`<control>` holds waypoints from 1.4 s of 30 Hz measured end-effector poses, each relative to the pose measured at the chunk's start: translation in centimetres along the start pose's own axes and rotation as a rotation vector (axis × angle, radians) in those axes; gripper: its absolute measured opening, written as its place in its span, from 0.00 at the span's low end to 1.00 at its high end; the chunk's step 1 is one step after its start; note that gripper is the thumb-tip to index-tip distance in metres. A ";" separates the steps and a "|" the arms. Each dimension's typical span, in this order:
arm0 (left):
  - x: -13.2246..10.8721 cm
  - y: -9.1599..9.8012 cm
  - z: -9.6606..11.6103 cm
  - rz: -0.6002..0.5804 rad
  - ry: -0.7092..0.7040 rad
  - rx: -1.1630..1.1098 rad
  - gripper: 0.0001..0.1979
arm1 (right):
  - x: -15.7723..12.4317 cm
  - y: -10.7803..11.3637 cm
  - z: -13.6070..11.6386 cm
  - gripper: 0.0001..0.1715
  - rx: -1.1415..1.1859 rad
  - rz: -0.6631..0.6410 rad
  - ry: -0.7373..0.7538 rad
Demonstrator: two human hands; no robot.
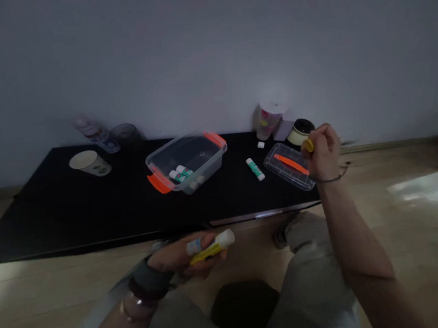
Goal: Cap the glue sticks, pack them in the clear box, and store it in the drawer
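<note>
The left hand (181, 258) closed its grip around a white-and-yellow plastic glue stick (212, 247) above the knees; the right hand (326, 153) pinched a small round yellow cap (308, 146) over a clear plastic lid (288, 166) on the black worktop (56, 217).

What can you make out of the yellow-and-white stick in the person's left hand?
The yellow-and-white stick is a slim cylinder, plastic by its look, with a narrow yellow body and a wider, rounded white end. Any print is too blurred to read. It lies tilted, white end higher, against the fingers of the left hand, held clear of the table, with a pale tube beside it.
</note>
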State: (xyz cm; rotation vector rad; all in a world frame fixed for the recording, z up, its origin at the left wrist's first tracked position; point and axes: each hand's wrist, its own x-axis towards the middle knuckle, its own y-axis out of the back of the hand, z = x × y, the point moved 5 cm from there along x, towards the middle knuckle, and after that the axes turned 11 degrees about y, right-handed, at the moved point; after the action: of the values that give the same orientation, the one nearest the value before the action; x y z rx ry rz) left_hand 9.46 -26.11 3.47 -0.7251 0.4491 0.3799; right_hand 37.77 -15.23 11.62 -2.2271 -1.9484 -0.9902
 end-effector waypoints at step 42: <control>3.8 6.9 0.5 0.715 -0.166 0.231 0.39 | 0.8 -14.1 3.0 0.17 -0.916 -0.448 -0.095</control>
State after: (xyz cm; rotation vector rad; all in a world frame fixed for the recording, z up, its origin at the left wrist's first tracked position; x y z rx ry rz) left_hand 9.44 -20.32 -1.94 -0.2835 0.5762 1.0327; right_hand 26.50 -10.17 4.23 -2.1944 -2.4167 -2.2497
